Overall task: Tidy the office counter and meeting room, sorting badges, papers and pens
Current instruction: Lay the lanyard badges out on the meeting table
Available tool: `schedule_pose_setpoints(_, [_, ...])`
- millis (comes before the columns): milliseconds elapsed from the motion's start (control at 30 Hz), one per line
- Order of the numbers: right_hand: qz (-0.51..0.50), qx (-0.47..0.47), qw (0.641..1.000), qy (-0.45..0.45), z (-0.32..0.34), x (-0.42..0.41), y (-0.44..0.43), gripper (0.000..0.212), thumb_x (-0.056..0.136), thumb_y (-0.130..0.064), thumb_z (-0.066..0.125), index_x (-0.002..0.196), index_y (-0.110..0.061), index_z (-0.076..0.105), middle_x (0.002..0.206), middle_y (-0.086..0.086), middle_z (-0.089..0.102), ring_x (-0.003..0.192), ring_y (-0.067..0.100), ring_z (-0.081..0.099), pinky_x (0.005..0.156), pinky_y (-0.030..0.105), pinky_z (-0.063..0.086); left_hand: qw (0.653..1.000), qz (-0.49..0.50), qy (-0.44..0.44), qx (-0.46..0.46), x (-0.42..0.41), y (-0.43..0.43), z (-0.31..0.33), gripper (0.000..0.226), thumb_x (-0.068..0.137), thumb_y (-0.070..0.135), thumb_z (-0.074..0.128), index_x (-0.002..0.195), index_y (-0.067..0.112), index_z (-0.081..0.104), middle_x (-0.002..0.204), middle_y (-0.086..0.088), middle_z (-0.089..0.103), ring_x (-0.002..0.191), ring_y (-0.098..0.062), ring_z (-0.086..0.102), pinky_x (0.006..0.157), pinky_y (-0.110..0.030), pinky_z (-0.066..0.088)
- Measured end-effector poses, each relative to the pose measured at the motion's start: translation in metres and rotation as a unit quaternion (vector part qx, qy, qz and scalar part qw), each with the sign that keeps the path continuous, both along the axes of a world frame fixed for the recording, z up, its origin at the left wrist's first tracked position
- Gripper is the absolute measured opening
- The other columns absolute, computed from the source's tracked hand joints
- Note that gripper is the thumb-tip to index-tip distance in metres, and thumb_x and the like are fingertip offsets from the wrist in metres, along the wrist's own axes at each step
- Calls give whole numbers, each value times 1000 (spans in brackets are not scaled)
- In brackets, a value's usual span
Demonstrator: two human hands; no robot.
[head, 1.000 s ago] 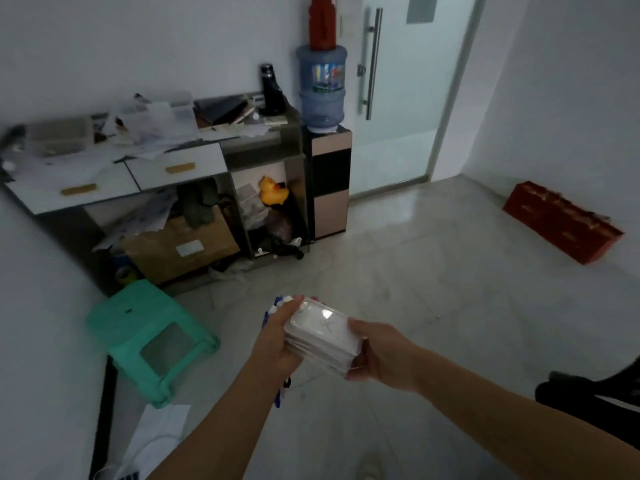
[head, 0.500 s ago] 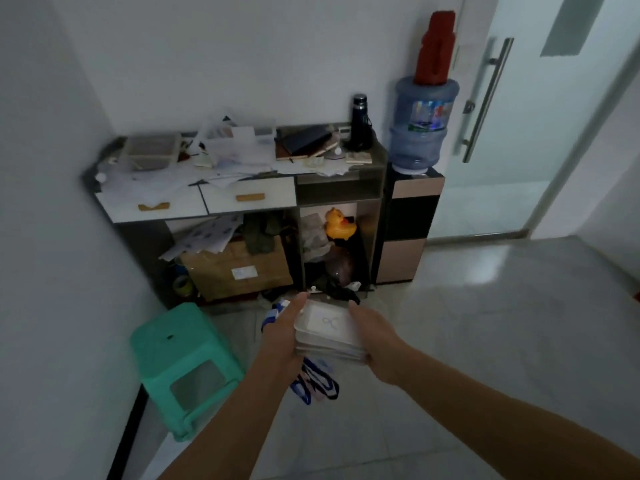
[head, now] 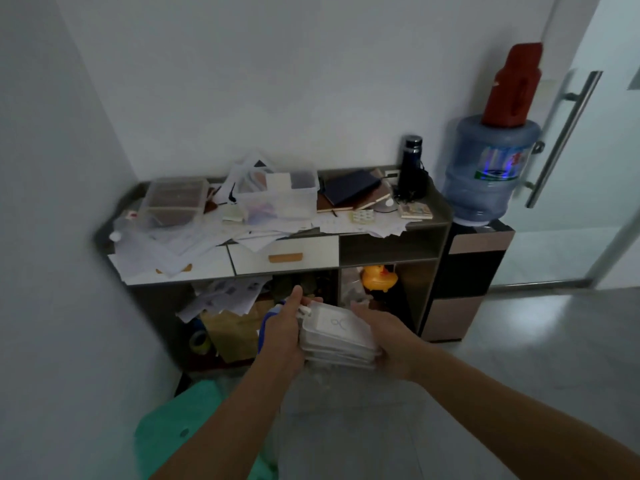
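A stack of white badge holders [head: 337, 336] sits between both hands, in front of the counter's lower shelves. My left hand [head: 284, 332] grips its left end, where blue lanyards [head: 265, 323] hang behind the fingers. My right hand [head: 384, 337] cups the stack's right end. The counter [head: 440, 211] ahead is littered with loose papers [head: 194, 242], two clear plastic boxes [head: 280, 197], dark notebooks [head: 349, 190] and a black bottle [head: 411, 168]. No pens can be made out.
A water dispenser with a blue bottle [head: 488, 171] stands right of the counter, next to a glass door [head: 588, 168]. Under the counter are a cardboard box [head: 232, 332], more papers and a yellow rubber duck [head: 379, 278]. A green stool [head: 180, 434] is at my lower left, by the wall.
I have come closer to the counter, which now fills the middle of the view. Both hands still hold the badge stack, carried forward with me.
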State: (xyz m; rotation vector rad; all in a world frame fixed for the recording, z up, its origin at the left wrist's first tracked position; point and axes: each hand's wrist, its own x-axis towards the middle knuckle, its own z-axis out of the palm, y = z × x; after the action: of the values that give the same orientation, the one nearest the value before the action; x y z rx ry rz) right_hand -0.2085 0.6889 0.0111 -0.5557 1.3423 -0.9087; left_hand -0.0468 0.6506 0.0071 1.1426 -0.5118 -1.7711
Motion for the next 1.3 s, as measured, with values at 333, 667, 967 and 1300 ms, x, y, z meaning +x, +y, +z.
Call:
schedule_pose_setpoints(333, [105, -120, 987, 32, 17, -28, -208, 39, 79, -32, 75, 106, -5, 71, 107, 22, 70, 94, 32, 66, 80, 40, 52, 995, 6, 65, -71, 16, -191, 28, 37, 93, 25, 55, 64, 8, 69, 98, -14, 69, 93, -28, 63, 94, -44, 46])
schedule_pose_setpoints(667, [106, -189, 976, 34, 81, -50, -434, 32, 85, -25, 68, 107, -1, 69, 99, 17, 70, 87, 28, 65, 74, 38, 54, 989, 80, 41, -117, 37, -403, 134, 29, 92, 22, 60, 66, 9, 59, 68, -8, 65, 76, -23, 66, 87, -39, 54])
schedule_pose_setpoints(967, [81, -239, 967, 39, 121, -55, -558, 34, 86, -28, 68, 109, -3, 68, 97, 11, 71, 83, 25, 66, 67, 34, 53, 975, -28, -104, -195, 34, -540, 194, 18, 87, 20, 67, 76, 13, 55, 54, 0, 53, 59, -16, 63, 75, -35, 56])
schedule_pose_setpoints(1300, [116, -204, 944, 230, 88, -45, -651, 26, 87, -27, 69, 109, -12, 68, 104, 9, 72, 94, 24, 69, 76, 37, 57, 873, -132, -446, -147, 55, -687, 124, 21, 86, 9, 67, 70, 5, 54, 69, -9, 58, 63, -19, 58, 54, -25, 54])
